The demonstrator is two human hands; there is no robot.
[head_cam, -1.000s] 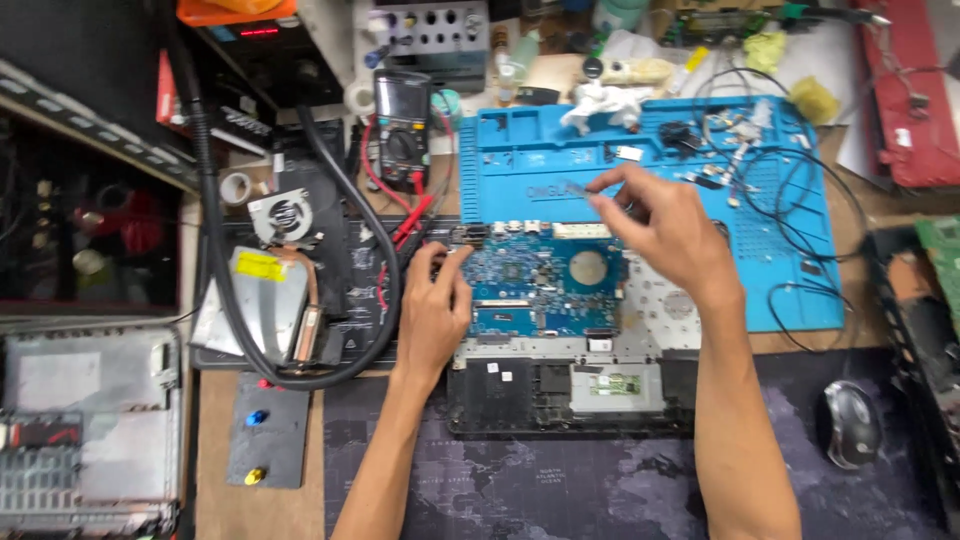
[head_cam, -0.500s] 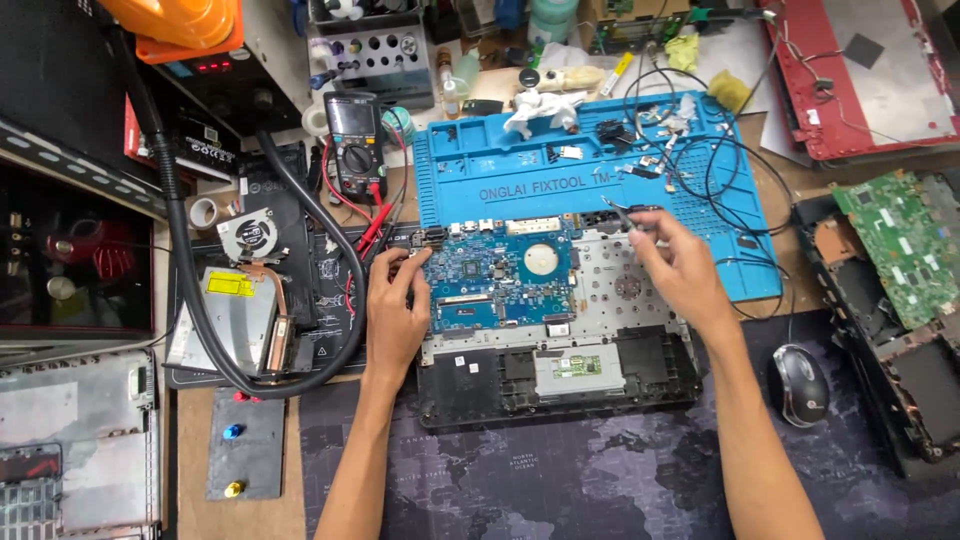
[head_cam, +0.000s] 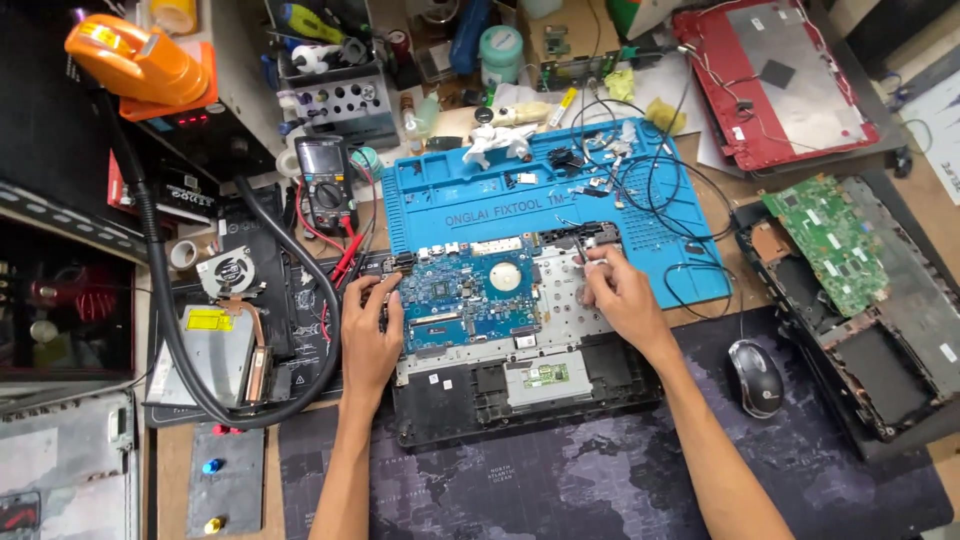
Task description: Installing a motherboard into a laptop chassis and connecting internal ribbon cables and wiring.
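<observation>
Centre frame: your left hand is pressing the blue circuit board | right hand is pinching a small part | laptop base already lying open, board not yet out.

Scene: an opened laptop base lies at the centre of a crowded repair bench, its blue motherboard exposed.
Left hand: rests flat on the board's nine o'clock edge, fingers touching it.
Right hand: fingertips pinch at the base's metal frame near two o'clock of the board.
Blue work mat: at twelve o'clock, strewn with wires and small parts.
Multimeter: at ten o'clock.
Mouse: at three o'clock.
Red laptop lid: at one o'clock.
</observation>
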